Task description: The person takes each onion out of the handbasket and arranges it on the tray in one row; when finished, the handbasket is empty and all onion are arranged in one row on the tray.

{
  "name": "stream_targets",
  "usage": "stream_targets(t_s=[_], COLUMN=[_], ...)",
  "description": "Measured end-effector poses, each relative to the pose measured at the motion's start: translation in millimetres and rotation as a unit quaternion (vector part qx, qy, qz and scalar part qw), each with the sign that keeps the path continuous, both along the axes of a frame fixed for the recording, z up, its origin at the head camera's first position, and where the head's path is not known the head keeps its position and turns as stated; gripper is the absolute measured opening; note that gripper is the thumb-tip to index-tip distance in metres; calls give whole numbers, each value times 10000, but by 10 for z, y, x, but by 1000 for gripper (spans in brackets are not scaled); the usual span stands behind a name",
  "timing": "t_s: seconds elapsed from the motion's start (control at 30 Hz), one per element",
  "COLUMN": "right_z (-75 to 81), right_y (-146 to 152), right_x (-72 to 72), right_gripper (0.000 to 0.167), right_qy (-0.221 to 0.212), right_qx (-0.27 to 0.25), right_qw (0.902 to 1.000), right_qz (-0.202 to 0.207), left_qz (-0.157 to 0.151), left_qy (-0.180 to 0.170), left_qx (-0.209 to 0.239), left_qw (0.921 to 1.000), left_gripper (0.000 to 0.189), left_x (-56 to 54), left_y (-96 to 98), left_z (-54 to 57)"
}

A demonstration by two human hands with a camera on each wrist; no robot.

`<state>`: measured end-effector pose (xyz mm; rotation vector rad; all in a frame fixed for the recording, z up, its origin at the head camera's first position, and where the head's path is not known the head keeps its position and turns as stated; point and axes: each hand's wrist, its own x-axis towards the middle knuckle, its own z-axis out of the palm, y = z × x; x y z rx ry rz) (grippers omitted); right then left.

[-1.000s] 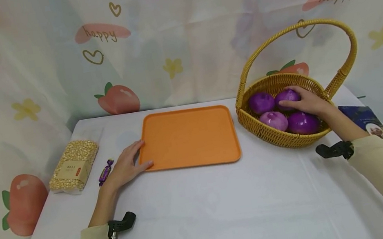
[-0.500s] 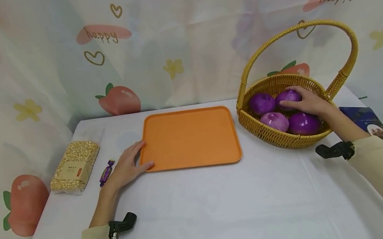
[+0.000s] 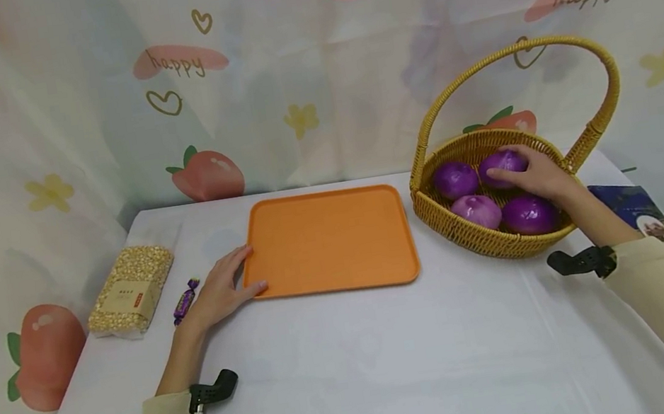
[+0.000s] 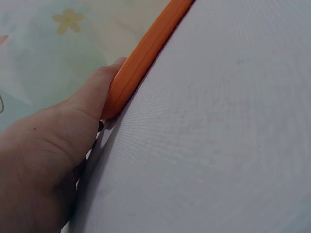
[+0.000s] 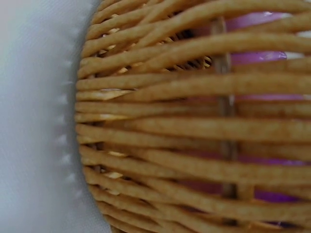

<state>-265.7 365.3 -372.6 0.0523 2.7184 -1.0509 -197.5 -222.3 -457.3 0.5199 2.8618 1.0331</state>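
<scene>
Curled over the far right purple onion (image 3: pixel 501 164), the right hand (image 3: pixel 535 175) reaches into the wicker basket (image 3: pixel 471 233) — its fingers wrap the top of that onion, which sits with three others inside the basket at the right of the white table (image 3: pixel 356 368). Of the other three, one lies at the far left of the basket (image 3: pixel 455 179), a paler one at the near left (image 3: pixel 476 210), and a darker one near the wrist (image 3: pixel 530 214). The right wrist view shows only the woven basket wall (image 5: pixel 194 126) close up, with purple showing through the gaps.

Left of the basket, and just apart from it, lies the orange tray (image 3: pixel 327 240). The left hand (image 3: pixel 218 290) rests flat on the table at the tray's near left corner, fingers relaxed and spread — the thumb touches the near edge and the fingertips lie against the left edge. In the left wrist view the thumb (image 4: pixel 104 92) presses against the tray's rim (image 4: pixel 146 53).

Further left, near that hand, lies a small purple-wrapped candy (image 3: pixel 185 301), and beyond it a clear packet of pale kernels (image 3: pixel 132 288). A dark blue booklet (image 3: pixel 646 217) lies at the right edge, beside the basket.
</scene>
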Motion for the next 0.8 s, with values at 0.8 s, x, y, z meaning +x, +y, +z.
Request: stream_targets(t_s=[0.8], right_z=[108], right_y=[-124], right_x=[166], right_gripper=[84], right_qy=[957], right_qx=[-347], right_qw=[9922], right_qz=[-714], left_qz=[52], left_qy=[-27], left_qx=[-47], left_qw=[10000], left_gripper=[80], left_x=[9], left_y=[8], left_z=[0])
